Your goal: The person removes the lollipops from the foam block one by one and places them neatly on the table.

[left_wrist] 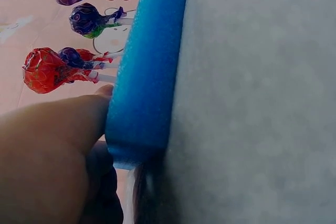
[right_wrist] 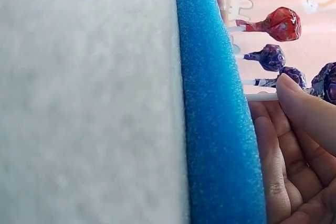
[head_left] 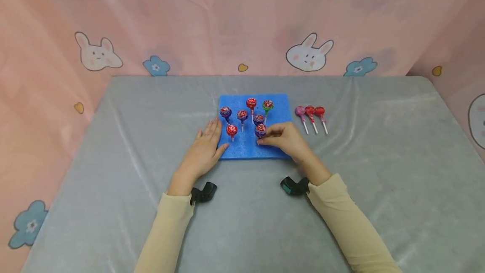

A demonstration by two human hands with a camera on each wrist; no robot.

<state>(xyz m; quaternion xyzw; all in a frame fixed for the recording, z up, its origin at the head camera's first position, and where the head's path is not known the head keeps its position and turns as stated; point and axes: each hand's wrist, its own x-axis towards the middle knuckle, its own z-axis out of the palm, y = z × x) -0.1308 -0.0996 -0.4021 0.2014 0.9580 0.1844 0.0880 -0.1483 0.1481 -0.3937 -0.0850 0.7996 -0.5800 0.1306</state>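
Observation:
A blue foam board [head_left: 242, 151] lies on the table with several wrapped lollipops standing upright in it on white sticks. My right hand [head_left: 282, 138] pinches the stick of a purple lollipop [head_left: 260, 130] near the board's front right; in the right wrist view the thumb [right_wrist: 299, 100] presses that stick just under the wrapper, and the stick's lower end meets the foam. My left hand [head_left: 203, 148] rests flat along the board's left edge, fingers straight, thumb over the front left corner. Nearest to it stands a red lollipop [head_left: 231, 130].
Right of the board, a pink lollipop [head_left: 300, 111] and two red lollipops [head_left: 320, 111] lie side by side on the grey tablecloth [head_left: 379, 159]. Behind the table hangs a pink curtain [head_left: 227, 24] with rabbits and flowers. Each wrist wears a black camera [head_left: 203, 192].

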